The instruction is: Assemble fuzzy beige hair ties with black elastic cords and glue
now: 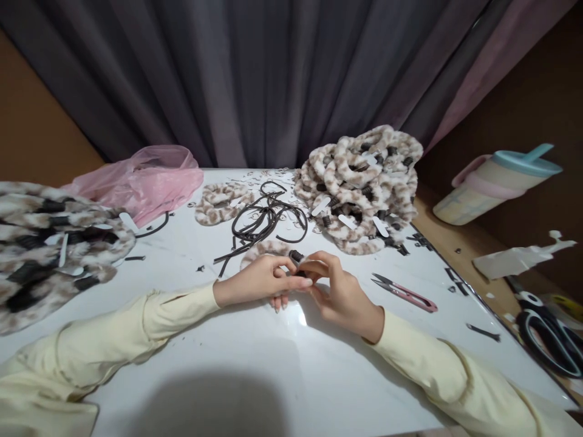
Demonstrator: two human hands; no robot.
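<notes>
Over the middle of the white table (255,376), both of my hands work at one fluffy brown-and-white ring (266,247). A black cord (296,256) is coiled round part of it. My left hand (268,278) pinches the ring at the coil, thumb stretched toward the right. Against it, my right hand (337,290) is closed with fingertips at the same black section; the exact grip there is partly hidden by the fingers. Just beyond lies a loose tangle of black cords (268,218). Pink-handled thread snips (405,292) rest to the right of my right hand.
A heap of fluffy rings (364,182) stands back right, another pile (54,243) at left, and one ring (221,203) lies behind the cords. Around them are a pink plastic bag (141,176), cord scraps (483,332), a tumbler (492,182) and black-handled scissors (546,340).
</notes>
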